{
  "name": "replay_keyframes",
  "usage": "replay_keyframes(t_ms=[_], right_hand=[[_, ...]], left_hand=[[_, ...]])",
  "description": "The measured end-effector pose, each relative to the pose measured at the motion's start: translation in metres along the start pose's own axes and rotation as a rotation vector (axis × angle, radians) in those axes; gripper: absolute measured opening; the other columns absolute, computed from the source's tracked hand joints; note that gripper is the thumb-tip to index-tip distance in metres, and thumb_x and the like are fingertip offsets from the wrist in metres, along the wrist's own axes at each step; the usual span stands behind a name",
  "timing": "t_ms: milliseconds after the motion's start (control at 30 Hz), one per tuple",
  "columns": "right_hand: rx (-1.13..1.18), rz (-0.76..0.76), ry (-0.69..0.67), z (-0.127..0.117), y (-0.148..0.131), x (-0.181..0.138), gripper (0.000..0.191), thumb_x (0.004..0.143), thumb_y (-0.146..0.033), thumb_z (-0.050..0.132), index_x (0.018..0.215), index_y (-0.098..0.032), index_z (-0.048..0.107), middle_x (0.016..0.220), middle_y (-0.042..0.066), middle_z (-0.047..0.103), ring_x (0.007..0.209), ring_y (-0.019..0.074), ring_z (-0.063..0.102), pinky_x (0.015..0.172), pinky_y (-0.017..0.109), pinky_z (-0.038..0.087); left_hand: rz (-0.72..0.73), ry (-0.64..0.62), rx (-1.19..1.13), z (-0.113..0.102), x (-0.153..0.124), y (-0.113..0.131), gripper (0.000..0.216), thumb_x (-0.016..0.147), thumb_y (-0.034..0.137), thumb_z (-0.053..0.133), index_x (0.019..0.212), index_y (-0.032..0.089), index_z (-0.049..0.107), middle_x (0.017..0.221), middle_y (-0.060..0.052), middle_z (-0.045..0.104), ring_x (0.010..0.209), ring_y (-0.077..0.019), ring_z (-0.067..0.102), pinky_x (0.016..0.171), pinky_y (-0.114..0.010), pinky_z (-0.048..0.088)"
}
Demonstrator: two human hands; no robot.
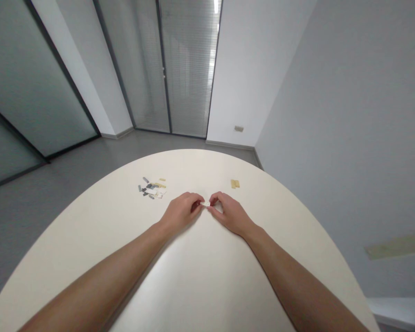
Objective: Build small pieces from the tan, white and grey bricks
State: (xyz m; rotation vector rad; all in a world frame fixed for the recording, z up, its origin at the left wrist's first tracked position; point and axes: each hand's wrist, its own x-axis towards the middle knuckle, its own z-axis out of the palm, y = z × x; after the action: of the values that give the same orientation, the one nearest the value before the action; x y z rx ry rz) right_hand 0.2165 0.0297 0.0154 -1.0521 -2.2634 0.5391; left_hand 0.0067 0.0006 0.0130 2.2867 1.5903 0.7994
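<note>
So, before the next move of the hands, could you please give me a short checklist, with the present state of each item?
1. Left hand has hold of the small white piece: ok, at its left end.
2. Right hand has hold of it too: ok, at its right end.
3. White piece is one part, not several: cannot tell, too small and partly covered.
4. Loose pieces separated by colour: not ok, grey, white and yellow ones lie mixed.
5. Tan block clear of the right hand: ok, it lies apart, beyond it on the table.
</note>
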Motion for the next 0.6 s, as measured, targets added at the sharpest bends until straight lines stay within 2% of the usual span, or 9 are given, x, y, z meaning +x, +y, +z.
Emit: replay_keyframes(t_ms=[600], right_hand=[[-0.009,-0.006,-0.003,0.0003,-0.0002,0.0002,0.011,0.092,-0.027,0.063,0.101,-0.023,0.057,0.096,0.003,0.067,0.090,0.0183,0.062,0.083,0.032,0.047]], left_hand=[[-0.001,0.006,-0.001,0.0003,-0.0004,-0.0010,0.019,0.095,0.029,0.055,0.107,0.023,0.068,0.096,-0.004,0.071,0.088,-0.0195,0.064,0.079,-0.031,0.049]])
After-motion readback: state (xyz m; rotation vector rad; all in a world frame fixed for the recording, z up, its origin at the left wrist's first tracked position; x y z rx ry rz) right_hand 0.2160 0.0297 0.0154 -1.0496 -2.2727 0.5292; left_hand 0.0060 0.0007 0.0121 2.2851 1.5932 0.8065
